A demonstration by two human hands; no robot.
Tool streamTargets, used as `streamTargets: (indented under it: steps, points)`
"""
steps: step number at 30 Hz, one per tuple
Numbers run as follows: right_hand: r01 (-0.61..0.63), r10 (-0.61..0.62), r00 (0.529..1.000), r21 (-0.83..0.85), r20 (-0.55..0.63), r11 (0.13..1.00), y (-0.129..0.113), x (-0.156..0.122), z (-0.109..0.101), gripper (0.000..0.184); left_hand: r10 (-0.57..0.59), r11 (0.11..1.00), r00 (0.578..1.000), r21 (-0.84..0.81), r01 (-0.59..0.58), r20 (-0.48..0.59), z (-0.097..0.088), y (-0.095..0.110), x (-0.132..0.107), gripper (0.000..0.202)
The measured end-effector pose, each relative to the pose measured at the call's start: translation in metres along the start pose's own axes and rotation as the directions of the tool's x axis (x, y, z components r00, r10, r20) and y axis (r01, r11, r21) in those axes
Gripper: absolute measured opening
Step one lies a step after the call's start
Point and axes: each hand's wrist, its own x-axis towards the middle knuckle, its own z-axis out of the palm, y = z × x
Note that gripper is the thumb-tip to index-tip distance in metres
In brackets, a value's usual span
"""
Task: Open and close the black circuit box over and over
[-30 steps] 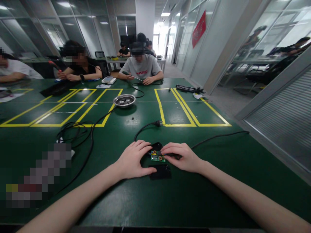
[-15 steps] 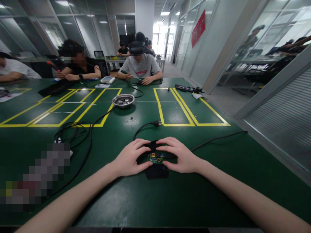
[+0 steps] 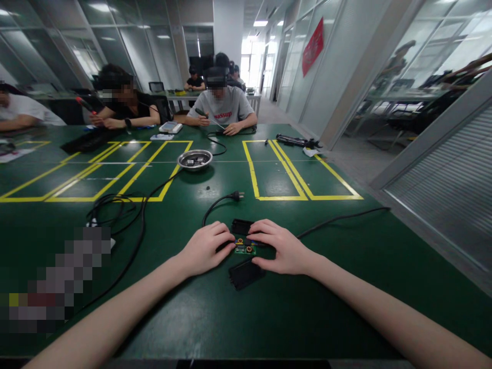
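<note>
The circuit board lies toward the near edge of the desk, between a far black shell and a near black shell. The right hand arches open around its right end; whether the left hand, bunched at its left, grips anything, I cannot tell.

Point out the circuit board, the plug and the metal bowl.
Circuit board [image 3: 245, 248]: head view, middle of its parts-covered face.
Plug [image 3: 234, 196]: head view, middle of its black body.
Metal bowl [image 3: 195, 168]: head view, near side of its rim.
</note>
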Motion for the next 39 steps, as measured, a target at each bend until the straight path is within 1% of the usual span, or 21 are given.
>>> streamTargets:
  steps: [4,9,15,20,23,27,32,39]
  points:
    - [-0.074,0.073,0.997,-0.035,-0.038,0.997,-0.004,0.0,0.009,0.041,0.002,1.0,1.0,0.03,-0.003,0.004,0.0,0.0,0.0,0.022]
    - [-0.123,0.122,0.992,-0.058,-0.022,0.991,-0.008,0.0,0.014,0.046,-0.007,0.998,1.0,0.06,0.007,0.004,0.0,0.0,0.001,0.023]
    - [-0.125,0.125,0.992,0.011,-0.003,0.992,-0.004,0.001,0.014,0.048,-0.025,0.997,1.0,0.069,0.026,-0.011,0.001,-0.002,0.002,0.019]
    - [-0.119,0.118,0.993,0.045,0.025,0.992,0.005,0.001,0.009,0.043,-0.031,0.998,0.999,0.058,0.032,-0.02,0.003,-0.002,0.001,0.021]
    - [-0.13,0.128,0.99,0.034,0.054,0.991,0.005,0.002,0.006,0.046,-0.036,0.998,0.999,0.045,0.037,-0.016,0.004,-0.002,0.0,0.023]
    - [-0.16,0.16,0.983,-0.006,0.087,0.987,-0.002,0.002,0.006,0.052,-0.054,0.998,0.999,0.034,0.054,-0.01,0.006,-0.003,0.0,0.022]
    - [-0.128,0.129,0.987,-0.016,0.099,0.992,-0.005,0.003,0.008,0.053,-0.078,0.996,0.997,0.05,0.079,-0.01,0.008,-0.003,0.001,0.021]
    - [-0.124,0.128,0.981,-0.033,0.145,0.992,-0.002,0.006,-0.001,0.053,-0.103,0.993,0.995,0.056,0.103,0.001,0.01,-0.002,0.0,0.026]
